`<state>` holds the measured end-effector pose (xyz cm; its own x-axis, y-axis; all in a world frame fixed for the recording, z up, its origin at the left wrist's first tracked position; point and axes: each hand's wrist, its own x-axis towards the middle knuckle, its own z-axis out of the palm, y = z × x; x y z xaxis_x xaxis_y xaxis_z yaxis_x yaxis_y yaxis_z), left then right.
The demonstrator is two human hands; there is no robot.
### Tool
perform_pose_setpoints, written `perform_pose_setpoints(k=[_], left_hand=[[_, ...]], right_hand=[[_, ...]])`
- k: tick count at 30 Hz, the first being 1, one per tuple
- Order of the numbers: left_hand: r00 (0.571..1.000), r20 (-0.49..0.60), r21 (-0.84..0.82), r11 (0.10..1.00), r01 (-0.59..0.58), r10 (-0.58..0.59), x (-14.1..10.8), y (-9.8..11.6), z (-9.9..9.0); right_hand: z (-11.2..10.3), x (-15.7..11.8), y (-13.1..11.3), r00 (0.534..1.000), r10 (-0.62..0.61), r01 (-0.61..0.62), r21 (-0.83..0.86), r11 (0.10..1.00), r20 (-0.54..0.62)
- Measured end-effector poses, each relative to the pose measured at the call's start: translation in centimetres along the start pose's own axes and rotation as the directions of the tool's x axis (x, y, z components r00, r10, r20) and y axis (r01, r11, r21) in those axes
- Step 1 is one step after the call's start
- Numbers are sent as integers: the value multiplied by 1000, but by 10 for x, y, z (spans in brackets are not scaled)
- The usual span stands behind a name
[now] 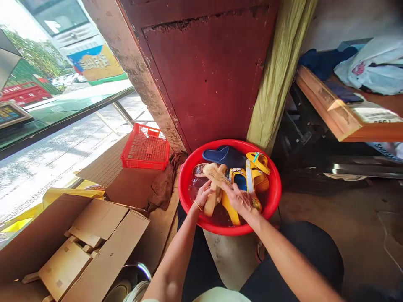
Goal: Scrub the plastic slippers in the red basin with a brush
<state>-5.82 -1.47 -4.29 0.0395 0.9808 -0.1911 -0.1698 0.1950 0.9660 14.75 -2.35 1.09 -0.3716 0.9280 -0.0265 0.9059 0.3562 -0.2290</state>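
Note:
In a red basin [275,197] of dark water lie several sandals and slippers. My left hand [204,196] is closed on a beige sandal [210,204] at the basin's left side. In my right hand [242,200] is a pale scrub brush [215,173], which slants over the upper part of that sandal; my fingers hide its near end. Around my hands are a dark blue slipper [217,156], a yellow sandal [258,162] at the right rim and another yellow shoe [230,209] below my right hand.
A red plastic crate [145,147] sits left of the basin, near a brown cloth [163,184]. An open cardboard box [110,235] with wooden pieces stands at lower left. Behind are a dark red door [204,75] and a yellow-green curtain [277,75]; a wooden table [349,121] juts in at right.

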Motion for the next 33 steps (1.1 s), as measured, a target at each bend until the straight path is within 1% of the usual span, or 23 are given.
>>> perform_pose_setpoints(k=[2,4,5,7,9,10,11,13,15,16,18,20,21,22,23,25,27,29,31,33], left_hand=[[998,55,-35,999,14,-12,-3,3,3],[995,97,-55,998,22,-16,-5,6,4],[994,107,-65,998,20,-13,-5,7,3],[994,108,-89,996,7,3,-4,8,1],[993,114,-121,993,-8,21,-4,9,-2],[993,116,-146,989,-11,28,-4,9,-2],[993,115,-176,984,-8,28,-5,9,-2],[994,111,-237,971,39,-13,-7,10,2],[989,121,-274,955,114,-83,-8,12,7],[984,135,-281,948,148,-114,-8,13,10],[977,157,-288,939,188,-148,-9,14,12],[974,163,-296,934,199,-156,-10,14,11],[973,166,-297,933,202,-158,-10,14,10],[972,174,-294,933,206,-160,-11,14,9],[969,186,-287,934,211,-162,-12,13,9],[961,217,-265,937,228,-173,-13,13,8],[956,231,-263,934,243,-184,-14,14,7],[969,191,-316,925,212,-157,-12,17,6],[987,116,-385,911,147,-110,-9,20,5],[997,31,-429,900,80,-74,-5,22,5]], right_hand=[[-7,10,11,993,97,-96,13,995,-73],[-12,15,18,980,151,-143,68,987,-131],[-14,15,18,980,137,-126,87,988,-143],[-13,10,10,991,32,-21,80,997,-129],[-10,3,-1,992,-93,97,40,994,-88],[-9,1,-5,990,-115,117,20,993,-77],[-8,0,-6,992,-105,105,6,994,-75],[-7,2,-1,996,-14,15,6,1000,-92],[-7,10,12,990,81,-76,53,996,-115],[-6,14,19,985,111,-99,93,991,-133],[-6,21,31,967,157,-119,189,975,-201],[-6,26,39,935,203,-119,285,951,-290],[-7,27,40,924,207,-101,317,943,-321],[-8,27,40,923,190,-73,332,940,-335],[-8,26,40,930,159,-44,330,943,-331],[-8,22,36,957,90,-9,284,959,-275],[-5,15,32,978,87,-46,210,977,-189],[0,7,28,990,106,-93,135,987,-92],[5,0,27,996,89,-88,94,992,-5],[7,-4,29,996,86,-88,81,993,31]])
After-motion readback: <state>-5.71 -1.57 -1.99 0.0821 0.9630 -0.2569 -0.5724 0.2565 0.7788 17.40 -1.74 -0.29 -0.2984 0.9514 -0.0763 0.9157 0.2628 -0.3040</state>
